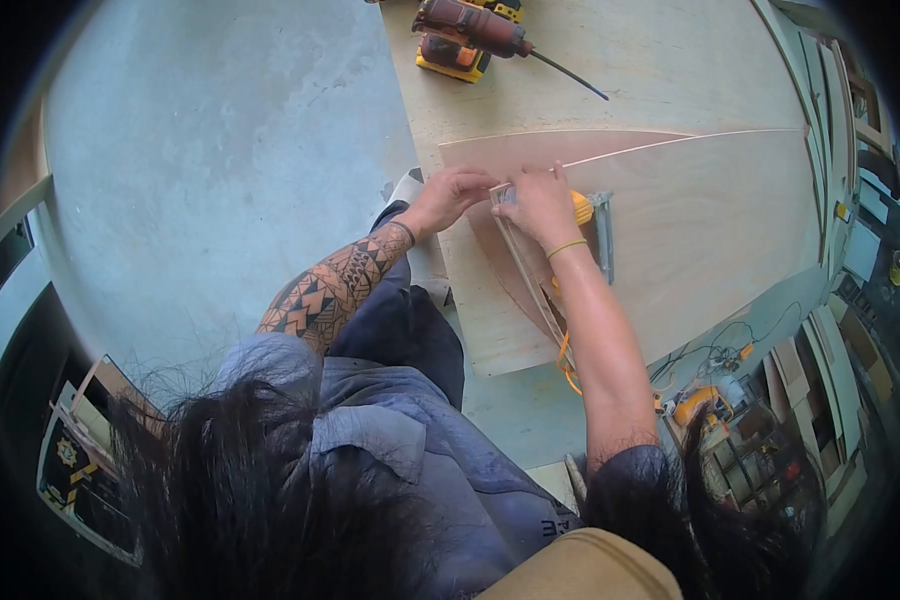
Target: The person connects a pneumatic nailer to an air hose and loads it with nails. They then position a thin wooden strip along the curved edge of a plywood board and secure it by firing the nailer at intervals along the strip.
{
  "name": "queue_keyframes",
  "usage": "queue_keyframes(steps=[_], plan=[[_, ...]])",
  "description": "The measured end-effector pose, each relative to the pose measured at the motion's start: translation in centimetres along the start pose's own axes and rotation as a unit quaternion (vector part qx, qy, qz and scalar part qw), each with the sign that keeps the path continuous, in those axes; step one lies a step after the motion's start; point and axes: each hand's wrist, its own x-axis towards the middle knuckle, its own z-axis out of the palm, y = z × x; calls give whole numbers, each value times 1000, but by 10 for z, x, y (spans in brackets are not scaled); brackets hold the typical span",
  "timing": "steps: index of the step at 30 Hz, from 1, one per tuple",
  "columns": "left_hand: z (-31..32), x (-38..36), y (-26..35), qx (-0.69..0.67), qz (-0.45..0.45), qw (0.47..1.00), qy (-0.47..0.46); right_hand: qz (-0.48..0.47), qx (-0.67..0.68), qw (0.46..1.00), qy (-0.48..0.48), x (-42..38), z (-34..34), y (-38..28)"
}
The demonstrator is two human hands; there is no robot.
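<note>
I saw a wide plywood sheet [730, 230] filling the bench from centre out to three o'clock, a curved panel [530, 160] overlapping its upper edge. At twelve o'clock lay a cordless drill [470, 35] (untouched, bit pointing right). Both hands met at centre: my left hand [453, 196] pinched the end of a thin wood strip [526, 275] at the curved edge, while my right hand [543, 205] pressed flat on it, over a yellow tool [582, 208]. I judged the strip was being aligned; next it needed steady holding for fastening.
</note>
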Motion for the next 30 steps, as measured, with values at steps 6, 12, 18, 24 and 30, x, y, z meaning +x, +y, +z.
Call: queue_keyframes(steps=[6, 12, 18, 24, 30], plan=[[-6, 7, 1, 2, 36, 999, -34, 6, 18, 1000, 8, 0, 1, 1], [-9, 8, 6, 23, 53, 998, -35, 8, 26, 1000, 4, 2, -1, 0], [-6, 7, 3, 28, 72, 997, -30, 16, 39, 999, -5, 3, -3, 0], [-4, 6, 3, 27, 57, 998, -24, 31, 43, 998, -41, 10, -6, 0], [33, -11, -1, -217, -140, 960, 105, 19, 30, 999, -17, 10, -2, 2]])
